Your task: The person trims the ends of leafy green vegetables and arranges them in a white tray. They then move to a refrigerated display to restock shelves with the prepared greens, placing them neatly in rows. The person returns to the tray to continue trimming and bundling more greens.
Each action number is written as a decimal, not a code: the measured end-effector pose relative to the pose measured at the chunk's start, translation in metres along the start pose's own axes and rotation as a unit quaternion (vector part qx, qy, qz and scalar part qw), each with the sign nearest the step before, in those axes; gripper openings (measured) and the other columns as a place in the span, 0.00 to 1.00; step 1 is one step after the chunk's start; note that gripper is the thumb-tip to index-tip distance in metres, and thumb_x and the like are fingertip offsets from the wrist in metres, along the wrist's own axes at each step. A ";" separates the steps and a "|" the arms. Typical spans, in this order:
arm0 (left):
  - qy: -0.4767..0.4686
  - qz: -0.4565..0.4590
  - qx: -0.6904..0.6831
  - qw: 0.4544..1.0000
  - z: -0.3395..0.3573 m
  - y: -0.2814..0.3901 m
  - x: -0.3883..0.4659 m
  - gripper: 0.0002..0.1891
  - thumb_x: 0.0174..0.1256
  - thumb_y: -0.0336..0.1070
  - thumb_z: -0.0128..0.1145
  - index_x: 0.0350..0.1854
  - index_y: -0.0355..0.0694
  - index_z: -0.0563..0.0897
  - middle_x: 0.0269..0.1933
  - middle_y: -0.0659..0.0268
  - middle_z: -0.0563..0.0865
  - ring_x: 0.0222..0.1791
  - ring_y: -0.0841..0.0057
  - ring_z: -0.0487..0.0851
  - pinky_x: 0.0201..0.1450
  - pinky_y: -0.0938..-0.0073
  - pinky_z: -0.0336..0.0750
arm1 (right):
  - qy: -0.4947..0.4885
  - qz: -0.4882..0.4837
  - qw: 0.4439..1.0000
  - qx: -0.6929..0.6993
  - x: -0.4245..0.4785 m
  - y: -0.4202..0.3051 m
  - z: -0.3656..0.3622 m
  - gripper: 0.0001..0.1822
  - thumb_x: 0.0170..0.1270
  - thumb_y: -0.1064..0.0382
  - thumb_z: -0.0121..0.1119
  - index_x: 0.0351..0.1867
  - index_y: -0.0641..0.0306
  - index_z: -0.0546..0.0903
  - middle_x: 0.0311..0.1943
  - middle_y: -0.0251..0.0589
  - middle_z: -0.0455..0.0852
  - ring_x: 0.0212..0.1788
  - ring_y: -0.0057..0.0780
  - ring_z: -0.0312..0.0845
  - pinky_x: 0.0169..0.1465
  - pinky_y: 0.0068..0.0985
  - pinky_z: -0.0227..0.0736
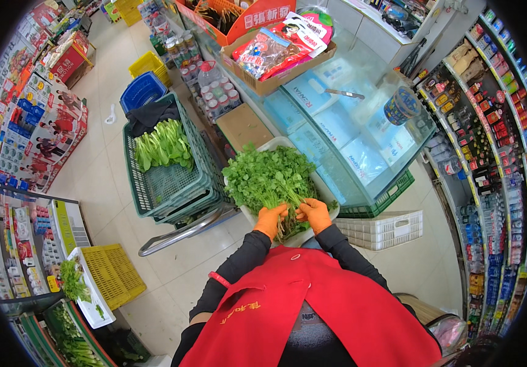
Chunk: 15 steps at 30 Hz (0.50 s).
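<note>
Both my hands are in orange gloves, side by side at the near end of a heap of cilantro (pixel 270 172). My left hand (pixel 270 221) has its fingers closed around stems near the brown roots. Opposite it, my right hand (pixel 315 215) pinches a few pale stems, their leaves pointing away from me. The cilantro fills a white tub (pixel 329 190) directly before me, leaves at the far side and roots towards my red apron (pixel 286 284). The fingertips are partly hidden among the stems.
Left stand stacked green crates (pixel 171 183) on a metal-handled cart (pixel 181 234), with leafy greens (pixel 165 144) and a dark cloth (pixel 151 118). At right, a glass-topped counter (pixel 337 124) bears a knife (pixel 344 94) and a plastic bucket (pixel 401 106). A white crate (pixel 383 230) sits below.
</note>
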<state>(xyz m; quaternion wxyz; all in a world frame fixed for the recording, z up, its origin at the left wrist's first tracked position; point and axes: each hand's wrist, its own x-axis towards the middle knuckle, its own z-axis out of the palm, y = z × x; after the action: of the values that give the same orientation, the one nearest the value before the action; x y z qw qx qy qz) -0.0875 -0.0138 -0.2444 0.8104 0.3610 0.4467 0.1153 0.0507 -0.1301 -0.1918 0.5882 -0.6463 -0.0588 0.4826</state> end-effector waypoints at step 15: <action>0.036 -0.045 0.011 0.998 -0.042 0.033 -0.057 0.14 0.66 0.38 0.63 0.47 0.33 0.87 0.27 0.72 0.80 0.26 0.83 0.76 0.30 0.81 0.69 | 0.060 0.021 0.990 0.128 0.032 0.006 -0.032 0.23 0.70 0.65 0.57 0.62 0.78 0.72 0.41 0.53 0.87 0.35 0.34 0.87 0.42 0.32 0.84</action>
<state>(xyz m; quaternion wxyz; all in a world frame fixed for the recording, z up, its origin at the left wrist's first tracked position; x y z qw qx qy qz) -0.1497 0.0004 -0.1996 0.7945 0.3449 0.4924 0.0862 0.0871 -0.1339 -0.2192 0.6580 -0.5947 0.0522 0.4590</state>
